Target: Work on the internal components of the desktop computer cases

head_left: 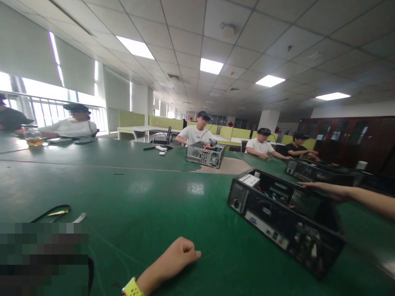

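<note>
My left hand (184, 251), with a yellow band at its wrist, lies curled in a loose fist over the green table (138, 234). I see nothing in its fingers. To its right stands a black desktop computer case (267, 211) with its top side uncovered; wires, a labelled metal box and a perforated panel show inside. Reaching in from the right edge, my right hand (324, 190) stretches its fingers out flat over the far rim of the case. Whether it touches the rim I cannot tell. The near right end of the case is blurred.
Across the table, a person sits behind an opened silver case (205, 154). Other people sit at the left and right; another black case (317, 170) stands at the far right. A black strap (51, 211) lies at the left, near a glass jar (33, 135). The lower-left corner is pixelated.
</note>
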Demonstrator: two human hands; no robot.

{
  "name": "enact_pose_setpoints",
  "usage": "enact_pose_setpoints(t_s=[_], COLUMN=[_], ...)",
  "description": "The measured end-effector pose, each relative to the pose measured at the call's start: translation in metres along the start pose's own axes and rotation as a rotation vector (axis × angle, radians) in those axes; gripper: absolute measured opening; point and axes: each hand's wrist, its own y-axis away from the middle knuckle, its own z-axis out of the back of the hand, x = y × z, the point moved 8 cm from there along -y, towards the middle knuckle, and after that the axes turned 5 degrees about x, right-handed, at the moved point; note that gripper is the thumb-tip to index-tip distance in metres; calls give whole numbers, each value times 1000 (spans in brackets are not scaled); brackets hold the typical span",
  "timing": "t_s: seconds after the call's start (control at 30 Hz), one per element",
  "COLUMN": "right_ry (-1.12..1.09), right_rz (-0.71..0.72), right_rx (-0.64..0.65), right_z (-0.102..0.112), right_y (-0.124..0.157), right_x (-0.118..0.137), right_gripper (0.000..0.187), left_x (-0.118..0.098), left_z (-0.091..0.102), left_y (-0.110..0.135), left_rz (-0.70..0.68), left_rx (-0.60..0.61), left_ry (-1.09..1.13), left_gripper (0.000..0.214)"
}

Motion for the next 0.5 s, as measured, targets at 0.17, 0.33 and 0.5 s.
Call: enact_pose_setpoints(t_s=[0.17,0.33,0.5], right_ry=[-280,-154,-37], right_rz=[-237,-45,-106], right_rx=[206,113,82], right_z=[7,24,8], right_y=[-122,-117,13], right_x=[-123,-74,2], right_gripper=[53,45,9], left_x=[-95,-206,-199], left_z=[16,-4,-11], left_y=[2,-43,-109], left_rz=[-249,-687,-752], left_rx=[-323,-125,95], left_ry=[-179,-708,-1088], left_gripper=[33,54,51])
